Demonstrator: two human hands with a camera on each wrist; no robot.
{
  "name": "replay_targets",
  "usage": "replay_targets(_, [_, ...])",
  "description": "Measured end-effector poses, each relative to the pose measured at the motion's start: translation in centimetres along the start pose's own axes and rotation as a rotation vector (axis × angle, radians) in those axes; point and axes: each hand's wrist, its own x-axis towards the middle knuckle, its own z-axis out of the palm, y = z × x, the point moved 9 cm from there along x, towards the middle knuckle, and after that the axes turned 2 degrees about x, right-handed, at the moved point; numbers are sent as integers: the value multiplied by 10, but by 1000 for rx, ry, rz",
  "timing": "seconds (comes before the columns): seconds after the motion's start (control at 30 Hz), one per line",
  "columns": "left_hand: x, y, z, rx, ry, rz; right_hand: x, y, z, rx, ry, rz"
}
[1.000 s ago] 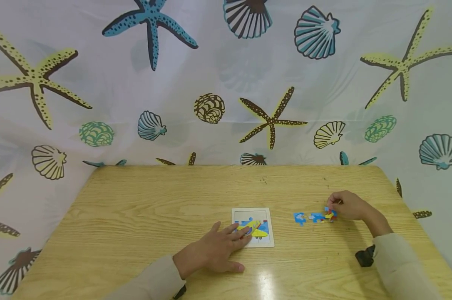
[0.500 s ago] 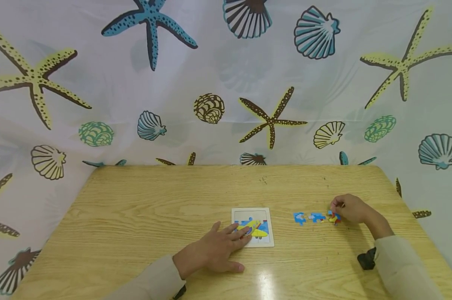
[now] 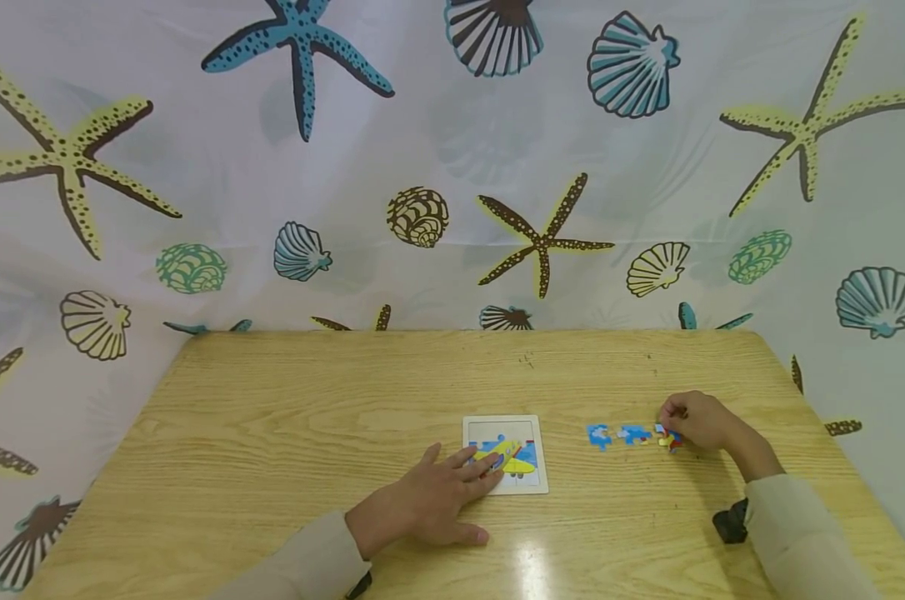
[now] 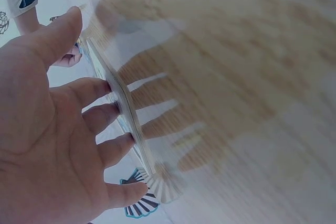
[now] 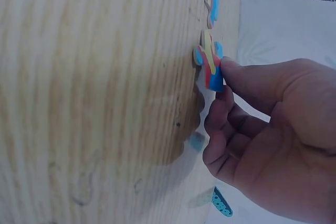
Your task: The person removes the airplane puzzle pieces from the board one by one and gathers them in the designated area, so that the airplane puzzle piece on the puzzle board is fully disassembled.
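Down on the wooden surface [image 3: 287, 417] in the head view, the left hand [image 3: 439, 497] lies with its fingers spread wide over the near-left part of a pale-framed puzzle board [image 3: 490, 428], which shows a yellow airplane. To the board's right, the right hand [image 3: 700, 419] holds a red, yellow and blue piece [image 3: 672, 439], the last in a row after a blue corner piece [image 3: 596, 433] and a middle piece [image 3: 634, 435].

From the left wrist, the board appears nearly edge-on, several fingertips meeting its edge and the thumb standing well apart.

From the right wrist, thumb and index finger pinch one end of the multicoloured piece, the other fingers curled beneath; I cannot tell whether it touches the surface.
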Motion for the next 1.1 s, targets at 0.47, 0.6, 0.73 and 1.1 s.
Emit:
replay_targets(0.47, [0,2,-1,4,3,-3,0,0,-5,-29,49,17])
replay_targets(0.6, [-1,2,-1,31,20,3,1,-5,-7,-36,64,13])
replay_targets(0.73, [0,2,-1,70,53,6,4,-14,-4,-12,55,-4])
replay_targets(1.1, [-2,4,3,38,39,16,15,-39,3,68,5,-58])
